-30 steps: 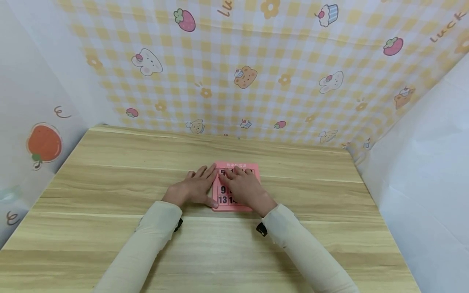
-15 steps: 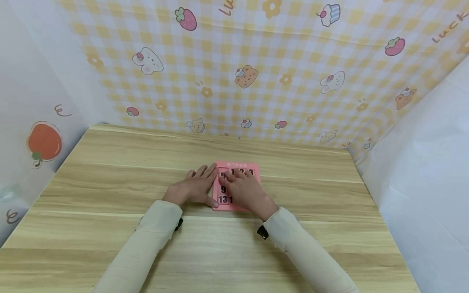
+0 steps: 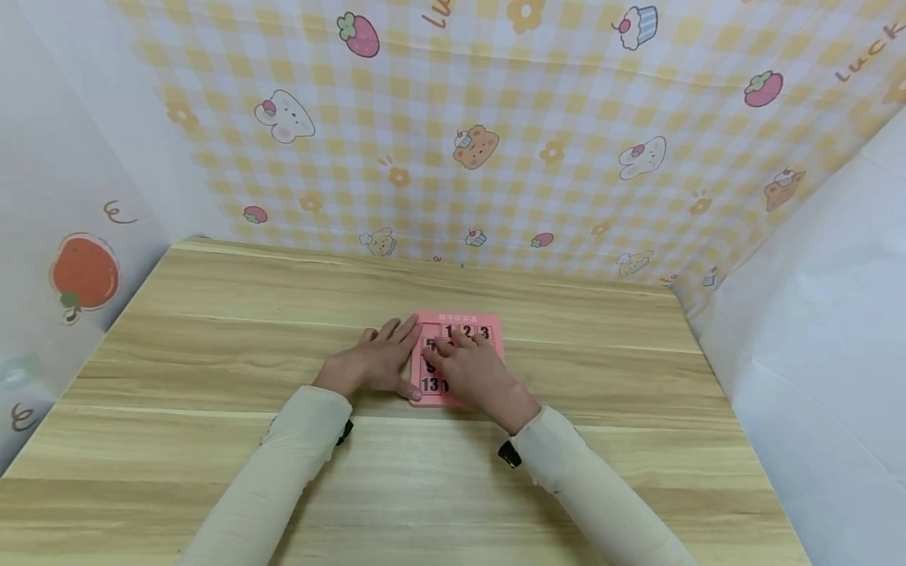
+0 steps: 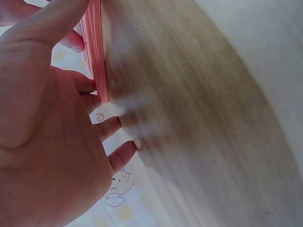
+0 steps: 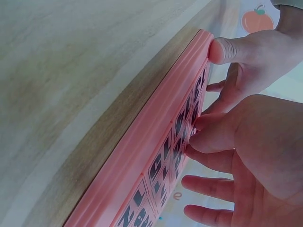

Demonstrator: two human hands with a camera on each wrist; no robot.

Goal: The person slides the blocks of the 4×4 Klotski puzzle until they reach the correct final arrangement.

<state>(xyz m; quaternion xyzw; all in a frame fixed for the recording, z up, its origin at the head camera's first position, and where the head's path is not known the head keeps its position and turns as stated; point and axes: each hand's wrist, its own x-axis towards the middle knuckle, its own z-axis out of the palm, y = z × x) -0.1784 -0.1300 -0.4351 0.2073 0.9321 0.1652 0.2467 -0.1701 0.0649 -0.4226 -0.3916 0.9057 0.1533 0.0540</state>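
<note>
A pink sliding number puzzle (image 3: 460,318) lies flat on the table. Its top row shows a bare slot at the left corner, then tiles 1, 2 and 3. Below that slot sits the 5 tile (image 3: 429,344), partly covered by fingers. My left hand (image 3: 371,363) rests along the puzzle's left edge, fingers spread and fairly straight, thumb on the near-left corner. Over the tiles is my right hand (image 3: 477,373), its index finger and thumb reaching the left columns; in the right wrist view the other fingers extend loosely. Several middle and right tiles are hidden beneath it.
The wood-grain table (image 3: 602,456) spreads around the puzzle. A yellow checked cloth (image 3: 552,189) with cartoon prints hangs behind it. White sheets stand at the left and right sides.
The 5 tile has slid toward me from the top row, baring the upper-left slot. My right hand has drawn slightly nearer with it. My left hand has stayed in place.
</note>
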